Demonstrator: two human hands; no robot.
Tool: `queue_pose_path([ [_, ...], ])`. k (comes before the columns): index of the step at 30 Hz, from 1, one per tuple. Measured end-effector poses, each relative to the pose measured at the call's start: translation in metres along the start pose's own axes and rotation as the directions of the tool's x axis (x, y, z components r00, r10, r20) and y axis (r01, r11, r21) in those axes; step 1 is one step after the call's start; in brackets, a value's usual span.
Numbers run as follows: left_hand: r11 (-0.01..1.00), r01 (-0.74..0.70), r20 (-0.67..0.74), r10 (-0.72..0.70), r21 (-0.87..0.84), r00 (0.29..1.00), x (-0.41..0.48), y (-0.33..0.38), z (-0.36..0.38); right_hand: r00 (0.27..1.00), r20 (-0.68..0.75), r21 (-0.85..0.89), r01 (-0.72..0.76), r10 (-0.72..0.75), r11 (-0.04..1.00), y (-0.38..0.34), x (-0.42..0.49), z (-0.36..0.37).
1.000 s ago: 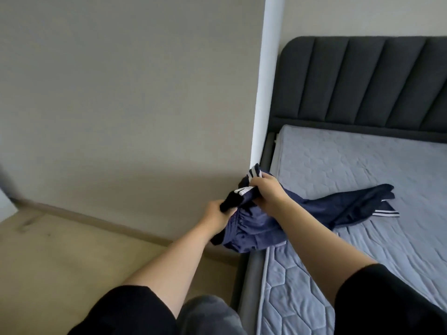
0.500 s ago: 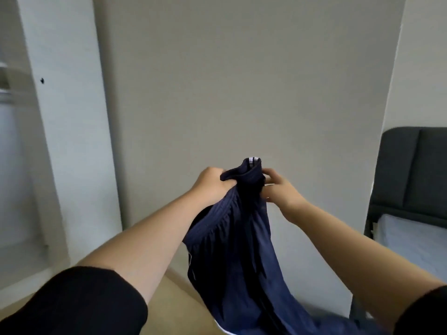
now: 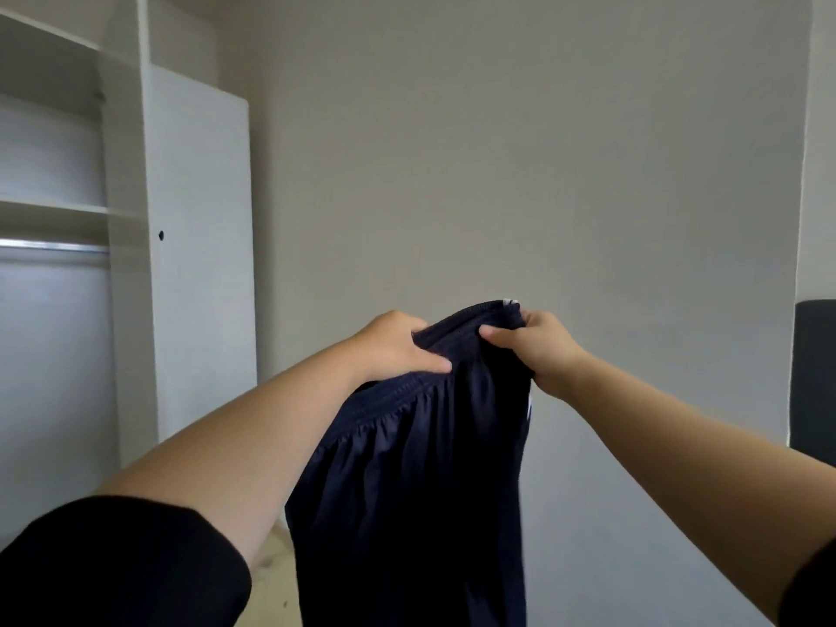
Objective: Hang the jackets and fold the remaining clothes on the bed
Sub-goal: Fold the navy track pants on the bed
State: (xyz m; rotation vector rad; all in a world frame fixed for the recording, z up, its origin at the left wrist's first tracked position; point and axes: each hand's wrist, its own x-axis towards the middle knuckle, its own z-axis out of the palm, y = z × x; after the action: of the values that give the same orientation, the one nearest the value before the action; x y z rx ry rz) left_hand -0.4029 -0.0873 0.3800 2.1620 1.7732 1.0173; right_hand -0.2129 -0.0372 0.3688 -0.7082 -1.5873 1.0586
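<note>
A navy garment (image 3: 416,481) with an elastic gathered band and white stripes hangs in the air in front of me, its lower part running out of the frame's bottom. My left hand (image 3: 398,350) grips the band's left side, thumb pressed across the cloth. My right hand (image 3: 538,350) pinches the band's right end, where a bit of white trim shows. Both arms are stretched forward at chest height. The bed itself is out of sight except for a strip of dark headboard (image 3: 814,382) at the right edge.
An open white wardrobe (image 3: 131,246) stands at the left, with shelves and a metal hanging rail (image 3: 54,247). A plain grey wall (image 3: 497,174) fills the middle. A patch of pale floor (image 3: 276,581) shows under my left arm.
I have lifted the navy garment off the mattress and turned left, away from the bed toward the wall and wardrobe. My hands have spread apart along the band.
</note>
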Motion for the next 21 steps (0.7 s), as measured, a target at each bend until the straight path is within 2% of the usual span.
queue_pose_path([
  [2, 0.992, 0.063, 0.166, -0.08, 0.109, 0.983, -0.004, -0.014, 0.007, 0.99, -0.14, 0.013, 0.018, -0.016, 1.0, -0.001, 0.006, -0.003],
  [4, 0.96, 0.12, 0.271, -0.189, 0.255, 0.944, -0.009, -0.03, 0.016, 0.981, -0.194, 0.03, 0.014, -0.008, 0.999, 0.001, 0.01, -0.012],
  [6, 0.944, 0.18, 0.222, -0.245, 0.276, 0.944, -0.009, -0.043, 0.019, 0.981, -0.194, 0.019, -0.013, 0.017, 1.0, 0.005, 0.012, -0.023],
  [10, 0.96, 0.211, -0.006, -0.214, 0.185, 0.977, 0.001, -0.05, 0.007, 0.982, -0.174, -0.04, -0.08, 0.072, 0.996, 0.02, 0.012, -0.042],
  [12, 0.964, 0.251, -0.091, -0.243, 0.086, 0.966, 0.006, -0.049, 0.002, 0.982, -0.159, -0.055, -0.114, 0.104, 0.992, 0.026, 0.012, -0.051],
  [15, 0.937, 0.309, -0.122, -0.33, -0.162, 0.936, 0.011, -0.049, 0.003, 0.967, -0.192, -0.07, -0.183, 0.167, 0.981, 0.039, 0.01, -0.063],
  [17, 0.905, 0.27, -0.206, -0.348, -0.327, 0.915, 0.011, -0.051, 0.006, 0.962, -0.195, -0.061, -0.207, 0.191, 0.976, 0.046, 0.007, -0.068],
  [19, 0.839, 0.164, -0.285, -0.35, -0.519, 0.892, 0.011, -0.054, 0.008, 0.956, -0.247, -0.037, -0.174, 0.159, 0.984, 0.049, 0.005, -0.068],
  [21, 0.753, 0.101, -0.237, -0.328, -0.651, 0.914, 0.009, -0.055, 0.009, 0.923, -0.379, -0.062, -0.096, 0.066, 0.993, 0.05, 0.005, -0.072],
])
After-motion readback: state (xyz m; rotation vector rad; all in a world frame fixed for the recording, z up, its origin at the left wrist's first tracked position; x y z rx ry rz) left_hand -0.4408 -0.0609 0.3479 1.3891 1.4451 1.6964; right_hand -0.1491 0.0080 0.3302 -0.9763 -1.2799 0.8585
